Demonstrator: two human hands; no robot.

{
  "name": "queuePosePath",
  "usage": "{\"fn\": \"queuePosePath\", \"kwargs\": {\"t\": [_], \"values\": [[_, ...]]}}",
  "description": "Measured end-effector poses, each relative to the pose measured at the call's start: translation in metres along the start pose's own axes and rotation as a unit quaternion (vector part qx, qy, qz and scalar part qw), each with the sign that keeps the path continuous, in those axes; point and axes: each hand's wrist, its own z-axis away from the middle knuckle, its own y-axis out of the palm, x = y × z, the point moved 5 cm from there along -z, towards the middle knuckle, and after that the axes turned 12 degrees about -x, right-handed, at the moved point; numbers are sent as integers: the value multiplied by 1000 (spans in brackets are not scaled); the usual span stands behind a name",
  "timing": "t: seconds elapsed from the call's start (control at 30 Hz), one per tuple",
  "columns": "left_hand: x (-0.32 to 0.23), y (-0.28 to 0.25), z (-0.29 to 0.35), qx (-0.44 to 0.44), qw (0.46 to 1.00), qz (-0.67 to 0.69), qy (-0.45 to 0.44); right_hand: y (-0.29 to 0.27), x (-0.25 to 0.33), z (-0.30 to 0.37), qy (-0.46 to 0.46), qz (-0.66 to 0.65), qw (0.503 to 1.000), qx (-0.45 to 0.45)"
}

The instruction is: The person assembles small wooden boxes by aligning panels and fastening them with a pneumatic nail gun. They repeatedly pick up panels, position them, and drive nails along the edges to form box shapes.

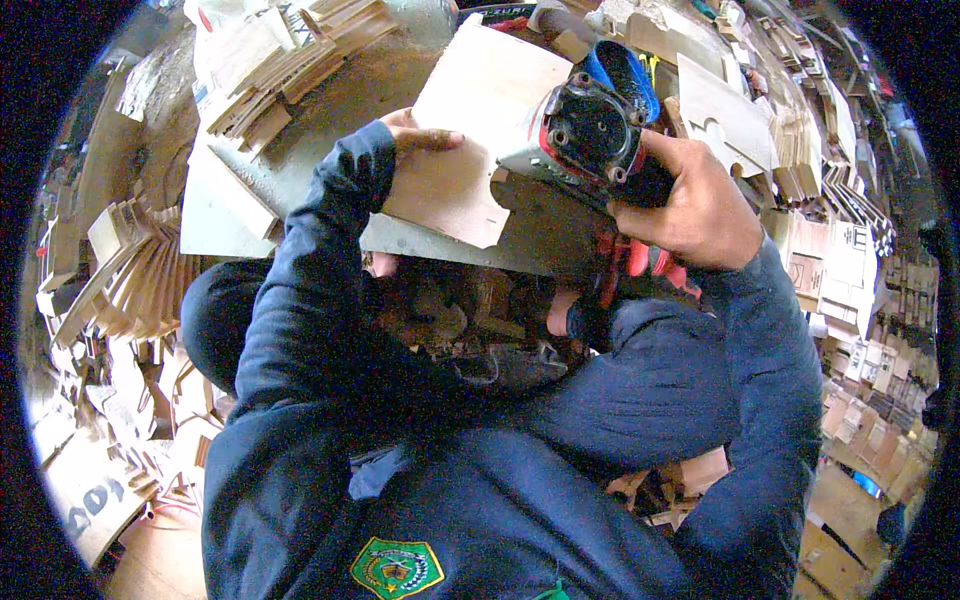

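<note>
A pale plywood piece (455,170) with rounded notches at its near right corner lies over the front of a grey work surface (420,238). My left hand (425,135) grips its left edge, thumb flat on top, other fingers mostly hidden. In my right hand (695,200) is a handheld power tool (597,125) with a black screwed end cap, a light body and red trim. The tool sits at the right side of the plywood piece; its working end is out of sight. A blue oval object (622,78) is just behind the tool.
A stack of thin wooden pieces (300,75) rests at the back left. More plywood boards (725,115) lie to the right. Fanned wooden pieces (135,265) stand at the far left. Red gloves or cloth (645,265) show below my right hand, above my folded legs (640,385).
</note>
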Motion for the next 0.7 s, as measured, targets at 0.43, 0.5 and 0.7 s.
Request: {"fn": "queuePosePath", "kwargs": {"t": [0.43, 0.5, 0.7], "values": [[46, 4, -50, 41, 990, 116, 62, 5, -5, -18, 54, -71, 996, 30], [46, 5, -50, 39, 990, 118, 70, 5, -4, -18, 58, -77, 995, 26], [50, 3, -52, 34, 987, 128, 86, 5, -9, -18, 103, -62, 992, 31]]}}
